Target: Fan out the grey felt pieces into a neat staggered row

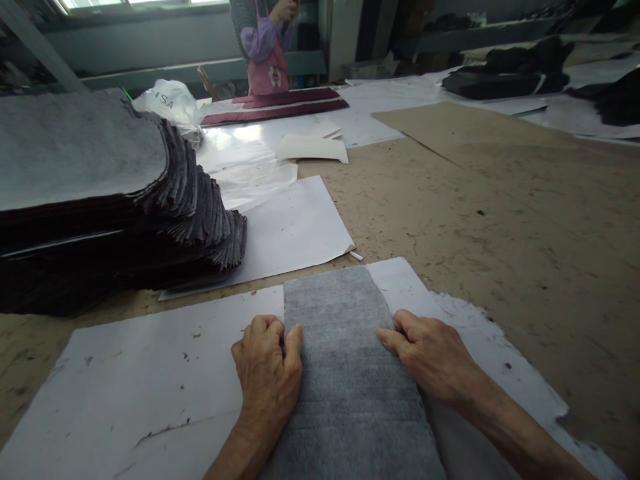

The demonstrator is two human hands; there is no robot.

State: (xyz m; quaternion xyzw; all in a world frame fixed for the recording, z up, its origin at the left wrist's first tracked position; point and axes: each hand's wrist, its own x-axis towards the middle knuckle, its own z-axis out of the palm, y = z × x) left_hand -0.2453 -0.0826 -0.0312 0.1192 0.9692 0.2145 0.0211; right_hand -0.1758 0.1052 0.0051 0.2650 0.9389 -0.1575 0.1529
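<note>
A long grey fabric panel point(345, 373) with a felt-like surface and faint crosswise creases lies before me, running toward the camera. My left hand point(267, 370) is closed at its left edge, thumb on top and the other fingers curled. On the opposite edge, my right hand point(425, 350) pinches the panel between thumb and bent fingers. Some of the right fingers are hidden under or behind the edge. White paper point(165, 373) with dark lint and scraps lies beneath the panel.
A tall stack of grey-topped dark fabric pieces point(75, 153) stands at left. Behind lie a white sheet point(295, 227), a plastic bag point(173, 107), maroon fabric strips point(300, 103), brown card point(465, 127) and dark fabric piles point(505, 77). A person in a pink apron point(267, 70) stands across the table.
</note>
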